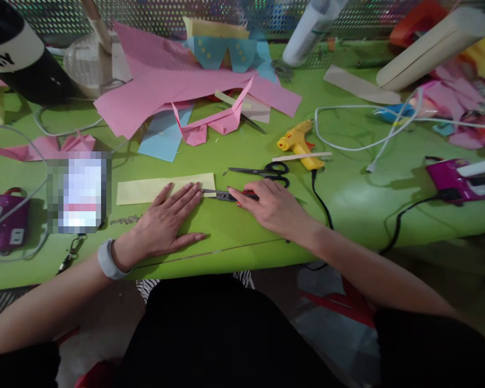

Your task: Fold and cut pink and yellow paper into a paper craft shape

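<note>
My left hand (167, 218) lies flat with its fingers stretched out, pressing the right part of a pale yellow paper strip (141, 188) onto the green table. Under the curled fingers of my right hand (272, 207) are red-handled pliers (225, 195) with narrow dark jaws. Their tip reaches the right end of the strip, beside my left fingertips. Part of the handles is hidden by my right hand. Just beyond it lie black-handled scissors (254, 171), their blades pointing left.
A yellow glue gun (299, 141) lies behind the scissors, with a thin paper strip (303, 157) across it. Folded pink paper (214, 123) and larger pink sheets (173, 81) are farther back. A blurred-out phone (83, 191) is at left. White cable (347, 148) loops at right.
</note>
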A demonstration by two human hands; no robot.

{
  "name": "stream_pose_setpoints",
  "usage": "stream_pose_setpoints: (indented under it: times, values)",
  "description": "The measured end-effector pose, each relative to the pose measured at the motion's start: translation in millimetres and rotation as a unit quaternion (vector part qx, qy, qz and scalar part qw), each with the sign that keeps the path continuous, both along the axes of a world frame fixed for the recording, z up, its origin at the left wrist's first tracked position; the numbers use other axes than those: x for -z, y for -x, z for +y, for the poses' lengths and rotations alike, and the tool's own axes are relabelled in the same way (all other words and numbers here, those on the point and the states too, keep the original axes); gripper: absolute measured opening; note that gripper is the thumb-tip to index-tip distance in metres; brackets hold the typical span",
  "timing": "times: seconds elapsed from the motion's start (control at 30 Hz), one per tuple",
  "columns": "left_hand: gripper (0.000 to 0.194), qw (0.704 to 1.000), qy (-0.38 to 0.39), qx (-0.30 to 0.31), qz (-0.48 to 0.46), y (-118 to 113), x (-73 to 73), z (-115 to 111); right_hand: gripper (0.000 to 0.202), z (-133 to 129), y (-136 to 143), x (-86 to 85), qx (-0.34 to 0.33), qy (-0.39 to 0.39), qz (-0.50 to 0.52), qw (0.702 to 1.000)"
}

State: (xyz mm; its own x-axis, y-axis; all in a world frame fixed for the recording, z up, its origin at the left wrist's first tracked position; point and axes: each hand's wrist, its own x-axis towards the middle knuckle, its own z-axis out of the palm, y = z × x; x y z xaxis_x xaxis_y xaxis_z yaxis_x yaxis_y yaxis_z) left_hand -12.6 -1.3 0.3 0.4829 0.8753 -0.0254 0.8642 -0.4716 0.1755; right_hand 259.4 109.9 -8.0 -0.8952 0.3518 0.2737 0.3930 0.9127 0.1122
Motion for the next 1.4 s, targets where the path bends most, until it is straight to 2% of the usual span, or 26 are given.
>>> stream_pose_setpoints:
  times: [0.13, 0.47, 0.77, 1.0, 1.27, 1.4]
  values:
    - [0.088, 1.000, 0.001, 0.003, -0.005, 0.3, 1.0, 0.5, 0.035, -0.5, 0.7, -0.3, 0.012, 0.015, -0.017, 1.000]
    - [0.089, 1.000, 0.006, 0.001, -0.002, 0.0, 0.3, 0.1, 0.032, -1.3, -1.4, -3.8, -0.003, -0.003, -0.002, 1.000]
    - [0.089, 1.000, 0.004, -0.003, 0.000, -1.2, 0.7, 0.0, 0.033, -6.4, 7.3, -1.7, -0.009, -0.005, 0.002, 1.000]
    - [0.089, 1.000, 0.006, -0.005, -0.010, -0.8, 1.3, -0.7, 0.035, -7.8, 3.0, -5.2, 0.006, 0.010, -0.013, 1.000]
    - [0.092, 1.000, 0.010, 0.009, -0.018, -15.1, -1.8, 5.2, 0.024, -2.7, -8.7, -4.6, 0.020, 0.010, 0.019, 1.000]
    - [0.092, 1.000, -0.013, -0.023, -0.014, -6.5, -4.8, -1.9, 0.025, -2.6, -12.2, -2.3, 0.035, 0.033, 0.031, 0.998]
